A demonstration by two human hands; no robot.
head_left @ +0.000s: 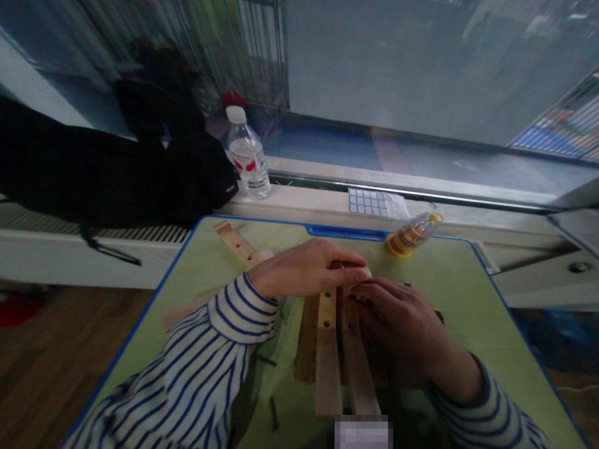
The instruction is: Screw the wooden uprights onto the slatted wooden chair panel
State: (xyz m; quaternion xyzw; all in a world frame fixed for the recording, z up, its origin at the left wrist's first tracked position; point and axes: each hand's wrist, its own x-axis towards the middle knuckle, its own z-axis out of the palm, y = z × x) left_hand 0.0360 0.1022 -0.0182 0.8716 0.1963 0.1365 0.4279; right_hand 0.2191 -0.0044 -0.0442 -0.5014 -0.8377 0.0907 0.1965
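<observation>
My left hand (313,268) reaches over the far ends of two long wooden strips, its thumb and fingers closed at the tip of the right strip (360,374). Against that same end, from the right, my right hand (407,318) has its fingers curled, and the fingertips of both hands meet there. Whether a smaller piece sits between them is hidden. Beside it lies the left strip (328,368), with dark holes in its yellowish upper part. Both strips rest across a darker wooden piece (306,349).
Another holed wooden strip (238,246) lies at the table's far left. Screws (274,413) are near my left sleeve. A yellow-capped clear bottle (414,234) stands at the far right. Behind are a water bottle (248,156), a black bag (116,168) and the window sill (304,202).
</observation>
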